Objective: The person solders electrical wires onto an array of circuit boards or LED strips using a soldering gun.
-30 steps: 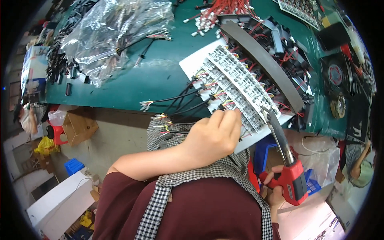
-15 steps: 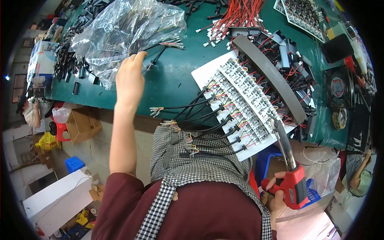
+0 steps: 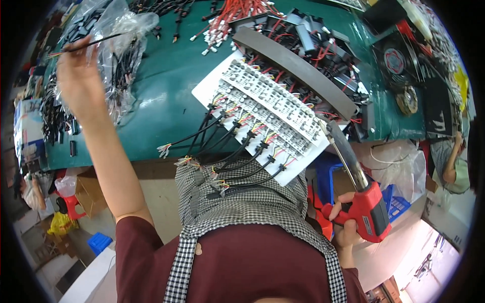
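My left hand [image 3: 81,86] is raised at the far left. Pinched in its fingers is a thin black cable [image 3: 103,40] with bare coloured wire ends. In my right hand [image 3: 345,222], at the lower right, is a red and black soldering gun [image 3: 370,212], its metal barrel pointing up and left. The barrel's tip is at the right end of a white circuit board panel [image 3: 273,103]; whether they touch I cannot tell. The panel lies on a white board [image 3: 204,90] that overhangs the table's near edge. Several black cables [image 3: 242,162] run from the panel toward my checked apron.
A clear plastic bag [image 3: 108,22] and black cables lie at the left. A curved dark bar [image 3: 298,70] stands behind the panel, with a heap of black housings [image 3: 308,38] beyond it. Red wires [image 3: 227,20] lie farther back. A fan [image 3: 396,61] sits at the right.
My left hand has moved left from beside the plastic bag and now holds up a black cable. The whole view has shifted to the right. My right hand keeps the soldering gun at the panel's right end.
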A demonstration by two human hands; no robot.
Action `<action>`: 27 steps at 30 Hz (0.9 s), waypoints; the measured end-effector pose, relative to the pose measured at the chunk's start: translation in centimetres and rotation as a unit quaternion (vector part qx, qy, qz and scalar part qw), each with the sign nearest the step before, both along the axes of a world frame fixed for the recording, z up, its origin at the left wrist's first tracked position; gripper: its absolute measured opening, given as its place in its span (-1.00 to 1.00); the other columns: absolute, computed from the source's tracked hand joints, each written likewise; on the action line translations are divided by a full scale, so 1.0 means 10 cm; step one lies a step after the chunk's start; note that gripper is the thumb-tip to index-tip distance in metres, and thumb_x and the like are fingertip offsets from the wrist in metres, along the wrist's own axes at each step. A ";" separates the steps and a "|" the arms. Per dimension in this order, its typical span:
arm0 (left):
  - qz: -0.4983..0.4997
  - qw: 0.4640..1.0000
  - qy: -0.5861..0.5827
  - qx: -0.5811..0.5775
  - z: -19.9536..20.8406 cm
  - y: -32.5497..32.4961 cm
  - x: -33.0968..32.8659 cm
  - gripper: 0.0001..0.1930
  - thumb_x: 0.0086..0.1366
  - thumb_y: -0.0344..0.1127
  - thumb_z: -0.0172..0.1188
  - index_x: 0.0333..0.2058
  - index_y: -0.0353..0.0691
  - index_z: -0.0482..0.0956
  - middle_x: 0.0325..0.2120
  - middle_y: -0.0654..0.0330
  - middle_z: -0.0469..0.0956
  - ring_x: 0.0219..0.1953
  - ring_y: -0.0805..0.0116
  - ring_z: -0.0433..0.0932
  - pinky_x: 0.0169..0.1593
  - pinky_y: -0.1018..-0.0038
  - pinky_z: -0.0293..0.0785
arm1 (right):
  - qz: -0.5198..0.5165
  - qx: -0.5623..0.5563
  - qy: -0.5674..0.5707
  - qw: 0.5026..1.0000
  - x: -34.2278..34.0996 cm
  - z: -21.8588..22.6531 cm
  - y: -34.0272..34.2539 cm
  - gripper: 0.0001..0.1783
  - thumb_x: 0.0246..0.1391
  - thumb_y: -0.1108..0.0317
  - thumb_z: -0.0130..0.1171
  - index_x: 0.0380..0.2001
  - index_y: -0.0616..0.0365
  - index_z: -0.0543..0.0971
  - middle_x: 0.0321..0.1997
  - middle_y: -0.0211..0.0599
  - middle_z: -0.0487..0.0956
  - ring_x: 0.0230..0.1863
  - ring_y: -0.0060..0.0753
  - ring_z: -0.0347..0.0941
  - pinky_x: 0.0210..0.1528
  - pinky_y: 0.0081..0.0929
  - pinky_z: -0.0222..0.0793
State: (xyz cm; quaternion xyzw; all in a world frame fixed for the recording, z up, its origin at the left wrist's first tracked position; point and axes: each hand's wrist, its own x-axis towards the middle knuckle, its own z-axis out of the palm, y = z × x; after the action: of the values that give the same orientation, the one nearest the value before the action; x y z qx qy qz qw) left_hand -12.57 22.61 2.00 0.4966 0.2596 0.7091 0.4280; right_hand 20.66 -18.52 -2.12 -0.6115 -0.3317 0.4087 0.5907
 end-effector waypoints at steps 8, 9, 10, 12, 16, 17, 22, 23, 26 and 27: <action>0.003 0.874 0.485 -0.026 0.16 -1.25 1.07 -0.78 0.28 -0.43 0.09 -0.10 -0.19 0.51 -0.37 0.23 0.55 -0.47 0.51 0.45 -0.35 0.56 0.38 | -0.020 -0.006 0.050 0.999 -0.04 -0.02 -0.09 -0.23 0.02 -0.08 0.27 0.07 0.36 0.34 -0.06 -0.11 0.49 -0.39 -0.48 0.44 -0.37 -0.53 0.32; -0.032 0.827 0.555 0.077 0.09 -1.45 1.09 -0.75 0.20 -0.51 0.16 -0.13 -0.23 0.48 -0.36 0.14 0.55 -0.41 0.32 0.56 -0.26 0.46 0.47 | -0.029 -0.009 0.048 0.998 -0.06 0.00 -0.08 -0.23 0.02 -0.08 0.27 0.07 0.36 0.34 -0.06 -0.11 0.49 -0.39 -0.48 0.44 -0.37 -0.53 0.32; -0.100 0.776 0.616 0.094 0.12 -1.72 1.16 -0.74 0.16 -0.56 0.16 -0.14 -0.26 0.46 -0.35 0.09 0.55 -0.40 0.21 0.57 -0.26 0.41 0.48 | -0.026 0.007 0.040 0.999 -0.06 -0.03 -0.03 -0.25 0.05 -0.12 0.22 0.00 0.39 0.33 -0.13 -0.11 0.48 -0.47 -0.48 0.41 -0.44 -0.53 0.32; -0.299 0.790 0.534 0.019 0.14 -1.99 1.22 -0.77 0.21 -0.54 0.14 -0.14 -0.28 0.44 -0.38 0.12 0.56 -0.40 0.32 0.57 -0.26 0.45 0.47 | -0.027 0.017 0.023 0.999 -0.06 0.04 0.08 -0.25 0.07 -0.15 0.18 -0.08 0.41 0.32 -0.19 -0.11 0.46 -0.55 -0.47 0.39 -0.52 -0.54 0.32; -0.465 0.749 0.399 -0.252 0.14 -2.07 1.29 -0.82 0.26 -0.51 0.13 -0.15 -0.31 0.43 -0.38 0.14 0.57 -0.35 0.44 0.56 -0.24 0.50 0.46 | 0.039 -0.048 0.073 0.995 -0.16 0.21 0.40 -0.46 0.01 0.19 0.32 -0.09 0.30 0.34 -0.22 -0.24 0.48 -0.37 -0.53 0.43 -0.27 -0.57 0.37; -0.456 0.761 0.381 -0.260 0.11 -2.10 1.32 -0.83 0.28 -0.51 0.12 -0.15 -0.32 0.41 -0.35 0.15 0.57 -0.31 0.48 0.55 -0.22 0.52 0.46 | 0.064 -0.044 0.050 0.996 -0.17 0.25 0.54 -0.53 0.02 0.32 0.30 -0.09 0.26 0.33 -0.23 -0.28 0.48 -0.32 -0.54 0.43 -0.21 -0.58 0.36; -0.479 0.772 0.335 -0.250 0.02 -2.18 1.43 -0.84 0.31 -0.53 0.08 -0.15 -0.35 0.35 -0.28 0.13 0.53 -0.21 0.55 0.50 -0.19 0.61 0.43 | 0.090 0.046 0.019 0.995 -0.35 0.10 0.93 -0.53 0.05 0.63 0.17 0.04 0.22 0.33 -0.23 -0.34 0.48 -0.17 -0.56 0.47 -0.15 -0.55 0.43; -0.478 0.790 0.317 -0.216 -0.02 -2.18 1.44 -0.85 0.31 -0.53 0.08 -0.18 -0.35 0.34 -0.40 0.18 0.50 -0.32 0.60 0.46 -0.28 0.64 0.39 | 0.080 0.064 0.037 0.994 -0.35 0.10 0.95 -0.50 0.05 0.64 0.16 0.06 0.23 0.30 -0.20 -0.30 0.48 -0.16 -0.53 0.49 -0.14 -0.53 0.45; -0.447 0.783 0.379 -0.209 0.03 -2.20 1.42 -0.87 0.30 -0.54 0.07 -0.21 -0.35 0.34 -0.51 0.24 0.44 -0.46 0.64 0.35 -0.39 0.64 0.32 | 0.110 0.083 0.020 0.990 -0.34 0.09 0.97 -0.40 0.03 0.68 0.15 0.14 0.24 0.21 -0.11 -0.22 0.46 -0.18 -0.48 0.52 -0.13 -0.50 0.47; -0.437 0.795 0.357 -0.222 -0.01 -2.22 1.44 -0.87 0.30 -0.54 0.08 -0.22 -0.34 0.33 -0.59 0.27 0.37 -0.55 0.65 0.26 -0.48 0.63 0.23 | 0.081 0.078 0.029 0.993 -0.37 0.10 0.97 -0.39 0.02 0.68 0.16 0.14 0.24 0.21 -0.11 -0.22 0.46 -0.18 -0.49 0.52 -0.13 -0.51 0.47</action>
State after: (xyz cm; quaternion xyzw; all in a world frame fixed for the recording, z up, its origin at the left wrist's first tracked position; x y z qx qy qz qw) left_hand 1.86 0.37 1.93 0.6667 0.2997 0.1422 0.6674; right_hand 16.95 -8.80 -1.11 -0.5228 -0.3931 0.4457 0.6111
